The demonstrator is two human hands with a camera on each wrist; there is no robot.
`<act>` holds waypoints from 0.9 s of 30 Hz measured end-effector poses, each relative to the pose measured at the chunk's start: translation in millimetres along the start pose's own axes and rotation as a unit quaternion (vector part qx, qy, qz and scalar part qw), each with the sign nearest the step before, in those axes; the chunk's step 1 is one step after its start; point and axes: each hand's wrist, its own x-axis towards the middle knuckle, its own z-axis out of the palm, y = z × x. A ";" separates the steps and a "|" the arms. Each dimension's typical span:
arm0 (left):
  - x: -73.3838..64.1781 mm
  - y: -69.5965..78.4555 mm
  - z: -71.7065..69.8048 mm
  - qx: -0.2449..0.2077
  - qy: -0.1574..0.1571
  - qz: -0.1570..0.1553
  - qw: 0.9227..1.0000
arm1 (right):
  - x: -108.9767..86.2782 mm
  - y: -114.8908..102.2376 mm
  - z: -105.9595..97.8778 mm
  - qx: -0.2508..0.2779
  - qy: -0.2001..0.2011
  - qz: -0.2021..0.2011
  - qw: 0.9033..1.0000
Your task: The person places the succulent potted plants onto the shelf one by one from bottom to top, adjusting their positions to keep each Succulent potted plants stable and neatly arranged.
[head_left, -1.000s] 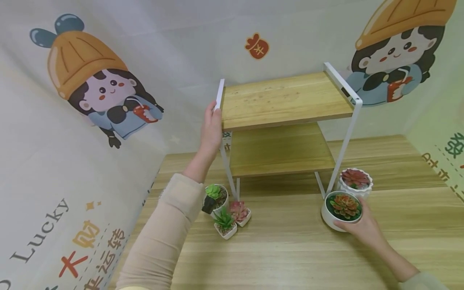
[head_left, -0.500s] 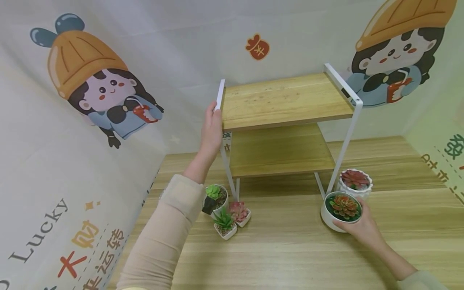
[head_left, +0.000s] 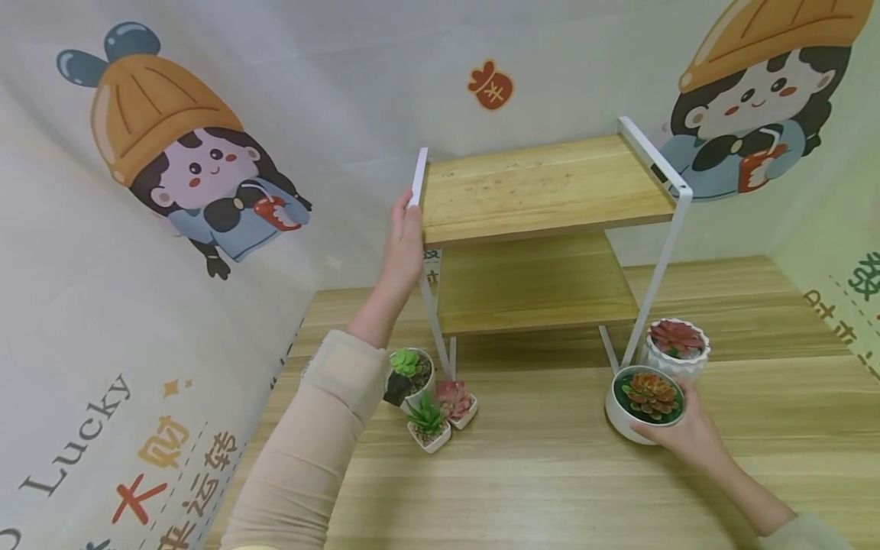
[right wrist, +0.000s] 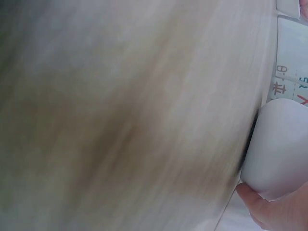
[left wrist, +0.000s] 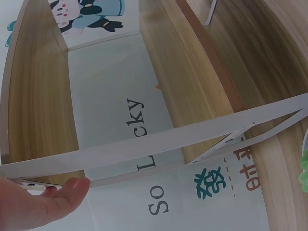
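Observation:
My left hand [head_left: 404, 241] grips the upper left side of a two-tier shelf [head_left: 543, 191] with wooden boards and a white metal frame. In the left wrist view the fingers [left wrist: 72, 192] curl at the frame bar [left wrist: 125, 142]. At the shelf's front right foot, my right hand [head_left: 694, 431] holds a round white pot [head_left: 629, 420] with an orange-red succulent [head_left: 649, 395], thumb at the near side. The right wrist view shows the white pot wall [right wrist: 281, 144] with the thumb [right wrist: 252, 197] low on it. The fingers behind the pot are mostly hidden.
Just behind the held pot stands a scalloped white pot [head_left: 687, 360] with a dark red succulent. By the left foot are a green succulent pot [head_left: 422, 382], a small spiky plant [head_left: 426, 416] and a pink succulent [head_left: 454, 401]. Printed cloth [head_left: 330, 92] backs the wooden table [head_left: 522, 489].
The right hand has shifted the round pot slightly left and nearer. The left hand keeps its place on the shelf frame. The head view has moved a little.

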 end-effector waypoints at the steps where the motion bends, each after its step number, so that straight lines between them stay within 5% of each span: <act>1: 0.3 0.0 0.0 -0.001 0.000 0.001 1.000 | -0.2 -1.3 -0.1 0.000 -0.005 -0.001 1.000; 21: -0.4 -0.8 -0.7 0.001 0.003 -0.001 1.000 | -4.6 -52.7 -7.2 -0.036 -0.057 -0.014 0.998; 27: 0.2 -0.2 0.6 0.001 0.005 0.003 1.000 | -4.2 -74.8 -13.9 -0.006 -0.074 -0.032 0.997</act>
